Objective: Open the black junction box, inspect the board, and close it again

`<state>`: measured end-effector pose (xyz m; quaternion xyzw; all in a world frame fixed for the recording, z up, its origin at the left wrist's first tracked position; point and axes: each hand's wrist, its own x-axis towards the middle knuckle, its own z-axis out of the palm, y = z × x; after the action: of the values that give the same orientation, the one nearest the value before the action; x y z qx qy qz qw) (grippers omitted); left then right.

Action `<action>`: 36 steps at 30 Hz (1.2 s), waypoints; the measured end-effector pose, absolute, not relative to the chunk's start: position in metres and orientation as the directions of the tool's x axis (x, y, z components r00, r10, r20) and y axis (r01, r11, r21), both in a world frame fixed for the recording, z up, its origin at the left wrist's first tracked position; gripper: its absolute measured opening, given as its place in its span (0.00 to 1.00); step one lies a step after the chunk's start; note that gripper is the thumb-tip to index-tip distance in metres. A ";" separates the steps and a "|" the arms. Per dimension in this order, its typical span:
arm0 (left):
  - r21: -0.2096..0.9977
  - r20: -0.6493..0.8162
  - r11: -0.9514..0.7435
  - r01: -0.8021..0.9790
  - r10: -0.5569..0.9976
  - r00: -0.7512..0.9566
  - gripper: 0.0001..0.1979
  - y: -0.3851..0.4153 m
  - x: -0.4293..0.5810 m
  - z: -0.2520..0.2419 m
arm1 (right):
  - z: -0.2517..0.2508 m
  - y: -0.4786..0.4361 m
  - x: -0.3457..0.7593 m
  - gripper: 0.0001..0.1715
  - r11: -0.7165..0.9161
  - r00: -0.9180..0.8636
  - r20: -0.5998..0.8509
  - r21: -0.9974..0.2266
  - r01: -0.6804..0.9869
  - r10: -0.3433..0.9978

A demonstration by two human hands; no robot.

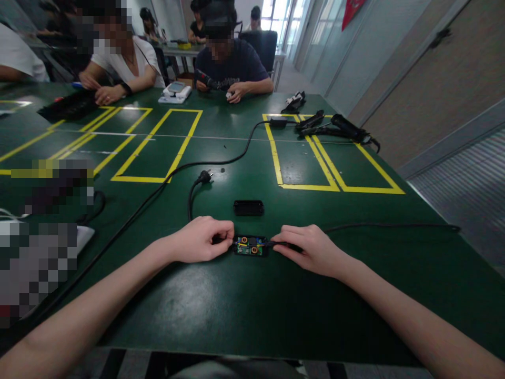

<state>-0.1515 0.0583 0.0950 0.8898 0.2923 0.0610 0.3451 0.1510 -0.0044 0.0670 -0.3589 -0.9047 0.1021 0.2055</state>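
Note:
An opened black power adapter (250, 246) lies on the green table (221, 305), its circuit board with coils and coloured parts showing. My left hand (203, 239) is closed in a pinch on the adapter's left end, where a black cable comes out. My right hand (305, 246) is closed on the cable at the adapter's right end; that cable (394, 226) runs off to the right. The adapter's black lid (248, 208) rests flat just beyond the adapter. A plug (204, 177) on a short cable lies further back.
A long black cable (165, 181) crosses the table toward tools (335, 126) at the back right. Yellow tape boxes (158, 142) mark the tabletop. Two people sit at the far side handling small parts. Blurred items lie at my left.

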 end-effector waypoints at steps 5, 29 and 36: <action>0.635 -0.097 -0.598 0.489 0.567 0.818 0.07 0.058 -0.151 0.095 | 0.064 -0.007 0.146 0.16 0.732 -0.662 0.312 -0.314 0.605 0.682; 0.602 -0.017 -0.659 0.451 0.554 0.833 0.08 0.057 -0.152 0.091 | 0.060 -0.008 0.140 0.14 0.791 -0.701 0.378 -0.183 0.583 0.605; 0.590 0.032 -0.663 0.461 0.589 0.807 0.08 0.059 -0.149 0.086 | 0.061 -0.001 0.139 0.14 0.802 -0.699 0.415 -0.148 0.579 0.582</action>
<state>-0.1492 0.0590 0.0855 0.9051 0.2900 0.1106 0.2905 0.1390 -0.0011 0.0613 -0.3150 -0.9217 0.0030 0.2264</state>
